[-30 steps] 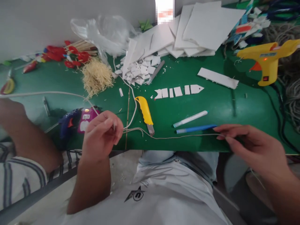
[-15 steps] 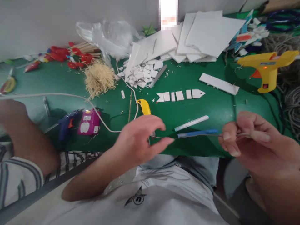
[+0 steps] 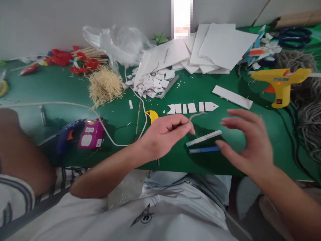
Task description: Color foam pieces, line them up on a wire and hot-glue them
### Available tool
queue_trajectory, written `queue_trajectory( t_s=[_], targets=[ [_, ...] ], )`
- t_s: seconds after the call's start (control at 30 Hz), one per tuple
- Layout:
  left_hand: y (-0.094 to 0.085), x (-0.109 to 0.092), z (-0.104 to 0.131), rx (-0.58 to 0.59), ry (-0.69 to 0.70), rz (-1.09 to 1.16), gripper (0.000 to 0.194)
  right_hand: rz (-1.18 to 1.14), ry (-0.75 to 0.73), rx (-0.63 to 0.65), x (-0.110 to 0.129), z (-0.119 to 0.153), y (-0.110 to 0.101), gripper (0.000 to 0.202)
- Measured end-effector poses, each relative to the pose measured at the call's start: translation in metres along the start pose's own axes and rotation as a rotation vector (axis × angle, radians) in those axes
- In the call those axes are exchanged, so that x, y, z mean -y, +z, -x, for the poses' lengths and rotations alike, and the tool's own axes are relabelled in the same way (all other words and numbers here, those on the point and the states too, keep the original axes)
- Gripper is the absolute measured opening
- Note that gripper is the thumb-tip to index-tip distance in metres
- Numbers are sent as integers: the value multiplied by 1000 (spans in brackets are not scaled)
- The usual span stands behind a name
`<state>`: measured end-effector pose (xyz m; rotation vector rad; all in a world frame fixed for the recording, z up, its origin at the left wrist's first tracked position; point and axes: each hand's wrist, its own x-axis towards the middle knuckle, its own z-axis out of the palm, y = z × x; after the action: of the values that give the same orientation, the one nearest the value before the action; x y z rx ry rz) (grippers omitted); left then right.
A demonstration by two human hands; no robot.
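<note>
My left hand [image 3: 167, 135] is closed on a thin grey string [image 3: 198, 114], whose loose end sticks out to the right of the fingertips. To the right, my right hand [image 3: 250, 140] is spread and holds nothing, its thumb by the end of a blue pen [image 3: 204, 150]. A white pen [image 3: 204, 138] lies between the hands. Behind them is a row of cut white foam pieces [image 3: 191, 107], the rightmost one pointed with a small hole. A yellow cutter [image 3: 152, 116] is partly hidden behind my left hand.
A yellow glue gun [image 3: 282, 82] and grey yarn [image 3: 312, 124] are at the right. Foam sheets [image 3: 220, 45], foam scraps [image 3: 151, 82] and straw [image 3: 105, 85] lie at the back. A magenta box [image 3: 91, 134] and another person's arm [image 3: 22, 150] are at the left.
My right hand has let go of the string and opened. My left hand has moved right and closed on the string, which was stretched between the hands before.
</note>
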<state>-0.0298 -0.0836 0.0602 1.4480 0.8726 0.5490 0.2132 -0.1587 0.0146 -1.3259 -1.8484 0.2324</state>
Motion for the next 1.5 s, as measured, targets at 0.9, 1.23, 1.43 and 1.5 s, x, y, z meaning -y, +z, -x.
queue_trajectory(
  t_s=[0.9,1.23,1.43,1.5],
  targets=[
    [-26,-6,-44,102,55,171,17,-310,441,265,1,-82,27,44],
    [-42,15,-59,-234,51,-123,25,-401,575,153,-34,-88,23,7],
    [-49,25,-56,-325,138,-498,20,-217,615,114,-39,-91,21,6],
    [-51,27,-56,-341,148,-520,18,-179,631,87,-38,-91,20,9]
  ],
)
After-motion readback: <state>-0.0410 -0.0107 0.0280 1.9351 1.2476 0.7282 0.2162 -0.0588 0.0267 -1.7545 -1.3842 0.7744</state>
